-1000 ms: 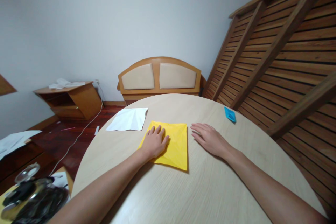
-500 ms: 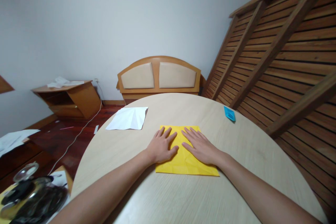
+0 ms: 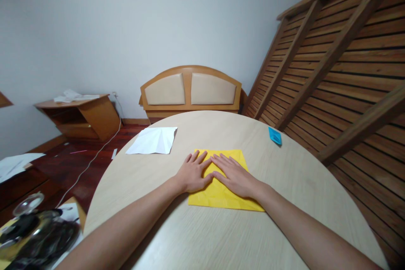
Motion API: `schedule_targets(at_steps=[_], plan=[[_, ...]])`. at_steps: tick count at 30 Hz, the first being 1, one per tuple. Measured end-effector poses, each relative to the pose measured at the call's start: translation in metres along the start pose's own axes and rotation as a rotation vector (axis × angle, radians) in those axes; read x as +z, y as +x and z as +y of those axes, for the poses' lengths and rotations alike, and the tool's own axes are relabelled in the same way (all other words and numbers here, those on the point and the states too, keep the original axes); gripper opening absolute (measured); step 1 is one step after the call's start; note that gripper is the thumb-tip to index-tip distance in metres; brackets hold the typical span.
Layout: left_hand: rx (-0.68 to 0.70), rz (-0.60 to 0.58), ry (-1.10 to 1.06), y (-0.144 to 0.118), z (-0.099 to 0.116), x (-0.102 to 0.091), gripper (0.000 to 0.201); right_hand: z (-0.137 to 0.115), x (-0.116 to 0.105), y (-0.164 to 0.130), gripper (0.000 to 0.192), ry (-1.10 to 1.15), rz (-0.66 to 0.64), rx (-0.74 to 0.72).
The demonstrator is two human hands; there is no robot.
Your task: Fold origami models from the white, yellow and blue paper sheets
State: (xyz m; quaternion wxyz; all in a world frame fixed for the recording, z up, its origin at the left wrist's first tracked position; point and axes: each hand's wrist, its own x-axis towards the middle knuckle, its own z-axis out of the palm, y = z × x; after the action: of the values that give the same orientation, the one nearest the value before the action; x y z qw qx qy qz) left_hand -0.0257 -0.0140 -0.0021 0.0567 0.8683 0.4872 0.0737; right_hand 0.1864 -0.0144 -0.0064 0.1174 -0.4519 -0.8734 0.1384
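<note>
Head view: my two hands lie flat on a yellow paper (image 3: 221, 194) on the round surface (image 3: 284, 219).
Change: a second ago only my left hand was on the sheet and it sat turned at an angle; half a second ago both palms were down, fingers fanned. Now the hands have drawn closer, fingertips almost touching over the middle.
Meaning: looks like I've squared the sheet and I'm smoothing or pressing it flat, probably along a centre crease.
Left hand (image 3: 193, 174): open, palm down, fingers spread, pressing the sheet's left part.
Right hand (image 3: 236, 177): open, palm down, fingers spread, pressing the middle and right part; nothing pinched.
Yellow paper place: near the surface's centre, right in front of me, edges roughly square to me.
White paper (image 3: 153, 141): creased sheet, far left of the surface, apart from the yellow one.
Blue paper piece (image 3: 275, 136): small, far right near the edge.
Containers: none on the surface; dark glassy things (image 3: 34, 236) at lower left, contents unclear.
</note>
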Motion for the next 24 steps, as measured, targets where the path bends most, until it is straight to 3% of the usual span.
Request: schedule_targets(at_steps=[6, 9, 12, 14, 16, 19, 22, 24], plan=[[-0.201, 0.050, 0.048, 0.007, -0.024, -0.005, 0.059, 0.047, -0.008, -0.003, 0.068, -0.103, 0.022, 0.182], [-0.140, 0.156, 0.046, 0.005, -0.021, -0.009, 0.058, 0.052, -0.011, -0.004, 0.065, -0.128, 0.053, 0.208], [0.104, 0.138, -0.008, 0.000, -0.009, -0.008, 0.058, 0.042, -0.016, -0.003, 0.057, -0.199, 0.113, 0.150], [0.137, 0.062, -0.026, -0.001, -0.002, -0.004, 0.061, 0.030, -0.021, -0.002, 0.051, -0.225, 0.164, 0.057], [0.097, 0.017, -0.022, 0.001, -0.001, 0.000, 0.062, 0.015, -0.022, -0.003, 0.047, -0.191, 0.184, -0.040], [0.006, 0.024, 0.002, 0.006, -0.007, 0.001, 0.060, -0.006, -0.017, -0.008, 0.056, -0.079, 0.076, -0.132], [-0.096, 0.051, 0.029, 0.009, -0.018, -0.002, 0.056, -0.013, -0.008, -0.011, 0.069, -0.002, -0.088, -0.093], [-0.145, 0.077, 0.047, 0.010, -0.024, -0.003, 0.051, -0.009, -0.007, -0.012, 0.074, 0.004, -0.124, -0.041]])
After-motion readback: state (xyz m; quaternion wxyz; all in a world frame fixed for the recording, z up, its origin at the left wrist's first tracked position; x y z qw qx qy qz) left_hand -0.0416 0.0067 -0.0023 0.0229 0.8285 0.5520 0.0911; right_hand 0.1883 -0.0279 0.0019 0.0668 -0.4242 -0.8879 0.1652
